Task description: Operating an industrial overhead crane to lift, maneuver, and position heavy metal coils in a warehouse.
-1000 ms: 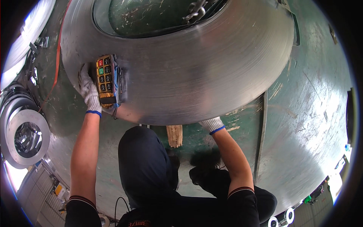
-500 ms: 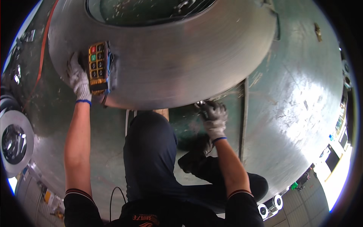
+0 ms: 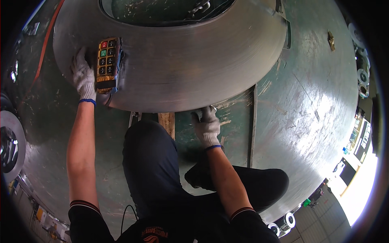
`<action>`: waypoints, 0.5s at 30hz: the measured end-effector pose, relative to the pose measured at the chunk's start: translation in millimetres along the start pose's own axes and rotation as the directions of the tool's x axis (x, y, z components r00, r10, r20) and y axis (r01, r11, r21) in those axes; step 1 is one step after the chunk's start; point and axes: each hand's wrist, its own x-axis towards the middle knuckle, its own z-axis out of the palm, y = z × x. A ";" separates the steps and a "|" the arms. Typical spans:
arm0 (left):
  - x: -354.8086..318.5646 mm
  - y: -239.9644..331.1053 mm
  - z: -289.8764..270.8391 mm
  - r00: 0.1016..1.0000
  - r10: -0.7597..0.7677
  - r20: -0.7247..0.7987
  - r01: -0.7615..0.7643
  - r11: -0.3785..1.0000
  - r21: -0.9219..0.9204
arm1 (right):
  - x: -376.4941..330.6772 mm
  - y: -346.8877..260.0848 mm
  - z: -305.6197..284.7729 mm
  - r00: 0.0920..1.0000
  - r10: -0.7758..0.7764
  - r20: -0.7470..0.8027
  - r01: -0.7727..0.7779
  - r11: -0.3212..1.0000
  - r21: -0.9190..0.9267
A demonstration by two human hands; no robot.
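Note:
A large grey steel coil (image 3: 186,69) with a round central hole lies in front of me. My left hand (image 3: 84,77), in a pale knitted glove, rests on its left side with fingers stretched out. Right beside that hand, a yellow remote control (image 3: 107,65) with red, green and black buttons lies on the coil. My right hand (image 3: 207,126), in a glove with grey-coated fingers, is at the coil's near lower edge. Its fingers are curled, and a small shiny bit shows at the fingertips; the coil's edge partly hides what they hold.
A wooden block (image 3: 166,124) sticks out from beneath the coil. A dark metal strip (image 3: 253,129) runs along the green floor (image 3: 300,109) at right. Chain links (image 3: 199,8) show in the coil's hole. Other coils (image 3: 12,141) stand at the left rim. My bent knee (image 3: 150,141) is close to the coil.
My right hand has moved left along the coil's near edge, toward the wooden block. The left hand stays on the coil beside the remote. The view has shifted slightly.

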 end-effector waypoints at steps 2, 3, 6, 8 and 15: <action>3.2 -6.9 2.7 1.000 -0.001 0.007 0.001 1.000 -0.031 | 11.6 -2.0 1.2 0.970 0.239 0.051 -0.241 0.969 0.053; 4.0 -9.4 3.7 1.000 -0.001 0.014 0.002 0.998 -0.063 | 11.3 -2.7 0.1 0.970 0.240 0.047 -0.242 0.969 0.054; 1.4 -4.7 2.3 0.999 -0.018 0.036 0.020 0.998 -0.054 | 9.0 -1.6 -8.9 0.955 0.155 0.253 -0.154 0.988 -0.024; -0.3 -2.7 4.7 0.999 -0.018 0.036 0.020 0.999 -0.047 | -1.8 2.7 -12.0 0.946 0.078 0.315 -0.042 0.992 -0.120; 1.7 -32.7 16.0 0.998 0.055 0.010 -0.055 0.998 0.013 | -19.5 20.7 -56.0 0.784 0.348 0.514 -0.032 0.850 -0.526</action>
